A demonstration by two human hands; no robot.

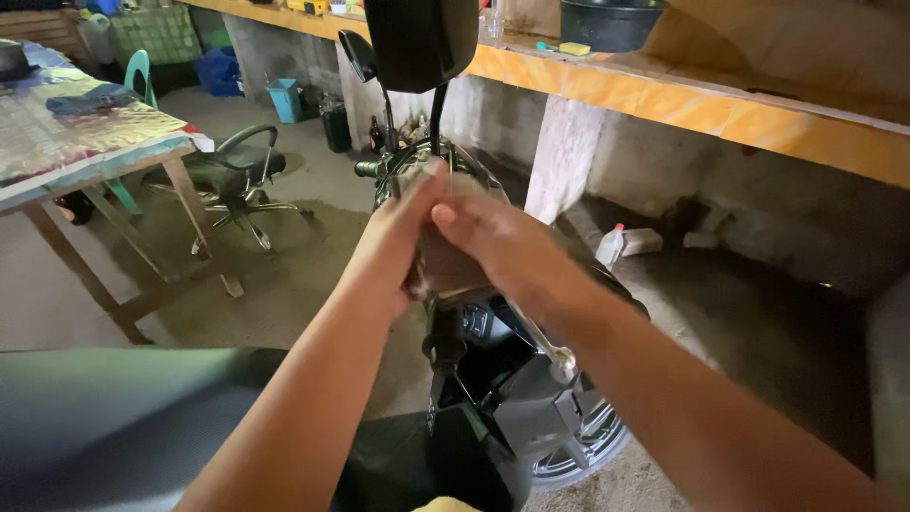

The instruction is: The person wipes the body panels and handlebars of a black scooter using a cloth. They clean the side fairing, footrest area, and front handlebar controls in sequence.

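Both hands meet over the motorcycle's handlebar area: the left hand and right hand are pressed together around a flat grey-brown panel, fingers closed on it. The grip looks awkward; if it loosens, the panel could drop onto the bike's bodywork below. Beyond stand the mirrors. On the far orange shelf sits a dark tub; what it holds cannot be seen.
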